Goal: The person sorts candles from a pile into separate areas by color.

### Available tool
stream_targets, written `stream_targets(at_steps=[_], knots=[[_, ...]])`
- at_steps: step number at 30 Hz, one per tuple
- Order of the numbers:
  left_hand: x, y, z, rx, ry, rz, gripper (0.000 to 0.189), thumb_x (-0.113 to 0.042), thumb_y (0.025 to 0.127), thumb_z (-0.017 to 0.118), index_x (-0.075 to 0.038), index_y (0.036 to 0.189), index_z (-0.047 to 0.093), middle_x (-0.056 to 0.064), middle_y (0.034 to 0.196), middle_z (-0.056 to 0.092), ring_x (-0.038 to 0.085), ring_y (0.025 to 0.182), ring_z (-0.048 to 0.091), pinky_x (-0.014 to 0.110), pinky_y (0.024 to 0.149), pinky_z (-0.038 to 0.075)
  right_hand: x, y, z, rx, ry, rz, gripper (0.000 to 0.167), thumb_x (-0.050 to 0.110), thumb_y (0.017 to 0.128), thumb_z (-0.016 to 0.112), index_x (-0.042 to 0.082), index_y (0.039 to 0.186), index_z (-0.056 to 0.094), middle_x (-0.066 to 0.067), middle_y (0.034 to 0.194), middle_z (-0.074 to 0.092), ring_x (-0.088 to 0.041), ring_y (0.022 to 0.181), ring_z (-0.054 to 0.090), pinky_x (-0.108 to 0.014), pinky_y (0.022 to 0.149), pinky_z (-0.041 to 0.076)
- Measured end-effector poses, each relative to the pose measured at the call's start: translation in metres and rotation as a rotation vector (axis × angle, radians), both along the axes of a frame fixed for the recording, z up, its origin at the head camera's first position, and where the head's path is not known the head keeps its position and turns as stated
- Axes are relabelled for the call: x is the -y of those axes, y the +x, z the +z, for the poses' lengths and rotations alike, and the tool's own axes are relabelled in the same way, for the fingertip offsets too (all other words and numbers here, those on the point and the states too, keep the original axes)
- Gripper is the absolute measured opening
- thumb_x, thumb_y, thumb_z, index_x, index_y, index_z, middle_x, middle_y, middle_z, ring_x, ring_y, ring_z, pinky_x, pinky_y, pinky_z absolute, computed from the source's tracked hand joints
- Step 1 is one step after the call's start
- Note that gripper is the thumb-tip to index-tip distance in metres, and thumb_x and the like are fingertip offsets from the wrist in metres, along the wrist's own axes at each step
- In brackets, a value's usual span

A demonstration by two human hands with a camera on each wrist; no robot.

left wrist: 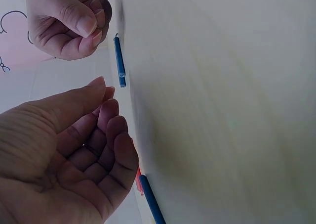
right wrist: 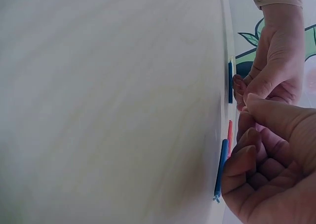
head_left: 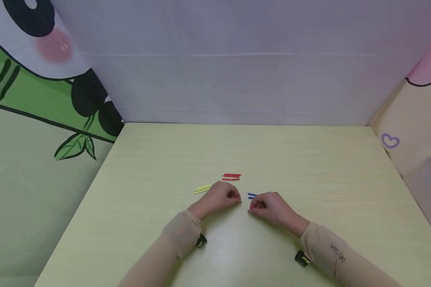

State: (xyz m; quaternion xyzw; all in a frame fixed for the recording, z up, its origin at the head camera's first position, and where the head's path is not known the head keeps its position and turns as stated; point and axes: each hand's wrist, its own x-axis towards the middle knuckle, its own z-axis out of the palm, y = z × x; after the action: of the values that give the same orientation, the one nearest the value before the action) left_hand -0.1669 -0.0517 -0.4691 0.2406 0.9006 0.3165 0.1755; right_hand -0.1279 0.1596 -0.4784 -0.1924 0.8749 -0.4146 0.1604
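My left hand (head_left: 219,197) hovers over the table with fingers curled and thumb close to the index fingertip; nothing shows in its grip. Opposite it, my right hand (head_left: 273,207) is curled too, thumb meeting index finger, with nothing visible between them. Thin blue sticks (head_left: 252,195), resembling small candles, lie just beyond the right hand and are partly covered by it. Another blue stick (left wrist: 152,199) appears beside the left hand in the left wrist view. Yellow sticks (head_left: 202,189) lie left of that hand, partly hidden, and red sticks (head_left: 231,179) lie behind it.
The pale wooden table (head_left: 294,159) carries the sticks around its middle. Behind it rises a plain light backdrop (head_left: 237,87); printed side panels (head_left: 75,191) flank it. A small black device (head_left: 201,240) sits at the left wrist, another (head_left: 303,258) at the right.
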Motion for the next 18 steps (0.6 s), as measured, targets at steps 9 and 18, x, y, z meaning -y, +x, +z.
stream_targets(at_steps=[9,18], knots=[[0.008,0.007,0.001,0.039,0.032,0.016,0.005,-0.014,0.087,0.073,-0.015,0.082,0.075,-0.012,0.073,0.067,0.004,0.068,0.054,0.022,0.067,0.046,0.003,-0.003,-0.003,-0.036,-0.014,0.017,0.009,0.014,0.085,0.076,0.016,0.078,0.071,0.011,0.068,0.061,-0.006,0.063,0.053,-0.023,0.061,0.047],[0.012,0.015,0.004,0.079,0.052,0.024,0.004,-0.013,0.087,0.074,-0.013,0.084,0.075,-0.011,0.073,0.067,0.004,0.070,0.055,0.023,0.068,0.046,0.006,-0.005,-0.001,-0.031,-0.013,0.014,0.007,0.014,0.085,0.076,0.014,0.080,0.071,0.011,0.069,0.062,-0.007,0.065,0.054,-0.023,0.062,0.047]])
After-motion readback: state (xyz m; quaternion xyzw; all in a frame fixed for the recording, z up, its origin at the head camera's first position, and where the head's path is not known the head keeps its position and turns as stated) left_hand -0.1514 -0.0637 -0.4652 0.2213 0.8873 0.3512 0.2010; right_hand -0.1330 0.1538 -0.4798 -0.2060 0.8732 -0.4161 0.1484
